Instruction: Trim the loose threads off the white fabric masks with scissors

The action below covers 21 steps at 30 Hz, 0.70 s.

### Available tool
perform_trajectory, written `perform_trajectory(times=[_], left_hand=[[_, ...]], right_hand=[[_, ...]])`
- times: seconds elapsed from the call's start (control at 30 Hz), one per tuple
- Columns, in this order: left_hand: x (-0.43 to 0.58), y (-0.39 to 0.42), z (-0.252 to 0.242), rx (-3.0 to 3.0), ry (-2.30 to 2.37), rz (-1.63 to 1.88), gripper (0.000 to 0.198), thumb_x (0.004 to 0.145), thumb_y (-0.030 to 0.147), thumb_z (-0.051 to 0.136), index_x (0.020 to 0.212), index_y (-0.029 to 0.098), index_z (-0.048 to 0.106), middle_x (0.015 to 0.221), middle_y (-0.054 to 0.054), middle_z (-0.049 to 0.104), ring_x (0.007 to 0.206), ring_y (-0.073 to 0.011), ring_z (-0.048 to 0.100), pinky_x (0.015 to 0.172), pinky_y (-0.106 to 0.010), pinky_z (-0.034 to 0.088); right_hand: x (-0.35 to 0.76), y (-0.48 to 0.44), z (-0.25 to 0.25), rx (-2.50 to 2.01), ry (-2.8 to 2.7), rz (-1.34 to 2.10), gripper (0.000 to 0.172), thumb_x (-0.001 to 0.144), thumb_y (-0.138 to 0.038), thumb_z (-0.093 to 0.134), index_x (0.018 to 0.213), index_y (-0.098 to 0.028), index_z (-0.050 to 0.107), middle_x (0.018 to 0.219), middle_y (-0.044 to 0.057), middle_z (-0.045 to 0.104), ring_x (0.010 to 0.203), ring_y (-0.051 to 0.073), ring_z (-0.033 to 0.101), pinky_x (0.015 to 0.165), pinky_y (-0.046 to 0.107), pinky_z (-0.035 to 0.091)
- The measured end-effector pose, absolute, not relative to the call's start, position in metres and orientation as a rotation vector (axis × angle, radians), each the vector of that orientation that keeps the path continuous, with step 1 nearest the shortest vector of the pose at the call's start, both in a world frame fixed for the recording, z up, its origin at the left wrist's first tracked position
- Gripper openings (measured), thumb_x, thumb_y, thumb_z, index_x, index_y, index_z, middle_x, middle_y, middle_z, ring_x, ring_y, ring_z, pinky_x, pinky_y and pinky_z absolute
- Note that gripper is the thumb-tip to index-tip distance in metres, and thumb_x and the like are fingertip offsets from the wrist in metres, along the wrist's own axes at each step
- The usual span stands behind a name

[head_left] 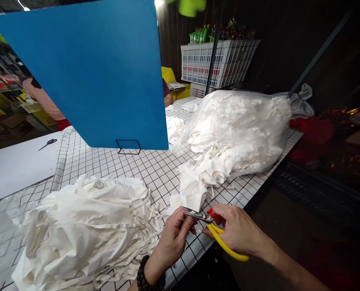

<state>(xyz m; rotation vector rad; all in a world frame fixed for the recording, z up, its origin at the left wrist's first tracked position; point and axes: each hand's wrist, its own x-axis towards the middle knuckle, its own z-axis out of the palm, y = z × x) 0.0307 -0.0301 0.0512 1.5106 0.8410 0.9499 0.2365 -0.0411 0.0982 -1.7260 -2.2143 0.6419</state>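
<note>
My right hand (236, 226) grips scissors with silver blades (201, 216), one red handle part and a long yellow handle (228, 246). The blades point left, towards my left hand (175, 232). Thumb and fingers of my left hand are pinched together at the blade tips, on the edge of a white cloth piece (190, 186); the exact grip is partly hidden. That cloth trails back to a clear plastic bag (252, 117) stuffed with white cloth. To the left of my hands lies a large heap of white cloth (91, 226) with loose strips along its right side.
A blue board (101, 76) stands on the checked tablecloth (155, 165). Dark scissors (48, 144) lie on a white surface at left. White crates (216, 60) are stacked behind. One person's arm (167, 97) shows beyond the board, another person (43, 99) at left.
</note>
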Motion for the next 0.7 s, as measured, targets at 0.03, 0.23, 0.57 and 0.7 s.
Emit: perform_trajectory(times=[0.03,0.23,0.57,0.7], left_hand=[[0.03,-0.03,0.051,1.508,0.836,0.948,0.024,0.098,0.032,0.045,0.088,0.016,0.06,0.085,-0.004,0.057,0.069,-0.0118,0.058,0.065,-0.024,0.049],[0.028,-0.03,0.051,1.52,0.83,0.933,0.025,0.098,0.032,0.045,0.089,0.016,0.061,0.086,-0.004,0.058,0.069,-0.0119,0.059,0.066,-0.023,0.049],[0.025,-0.029,0.059,1.608,0.856,0.898,0.025,0.098,0.031,0.046,0.086,0.016,0.062,0.084,-0.004,0.059,0.068,-0.0115,0.058,0.066,-0.023,0.048],[0.024,-0.029,0.06,1.596,0.852,0.892,0.025,0.098,0.031,0.047,0.085,0.016,0.062,0.084,-0.004,0.058,0.067,-0.0114,0.058,0.065,-0.023,0.048]], right_hand=[[0.237,-0.041,0.097,-1.728,-2.218,0.637,0.024,0.076,-0.042,0.064,0.07,-0.021,0.053,0.067,-0.002,0.059,0.06,0.015,0.05,0.055,0.026,0.032],[0.239,-0.041,0.097,-1.719,-2.236,0.63,0.026,0.075,-0.043,0.065,0.068,-0.021,0.053,0.064,-0.002,0.059,0.058,0.014,0.05,0.054,0.026,0.031],[0.236,-0.04,0.101,-1.68,-2.232,0.636,0.03,0.074,-0.049,0.067,0.074,-0.023,0.053,0.072,-0.002,0.061,0.064,0.017,0.055,0.057,0.027,0.034],[0.237,-0.04,0.099,-1.69,-2.245,0.61,0.027,0.076,-0.046,0.065,0.072,-0.023,0.052,0.069,-0.002,0.06,0.06,0.016,0.053,0.055,0.027,0.032]])
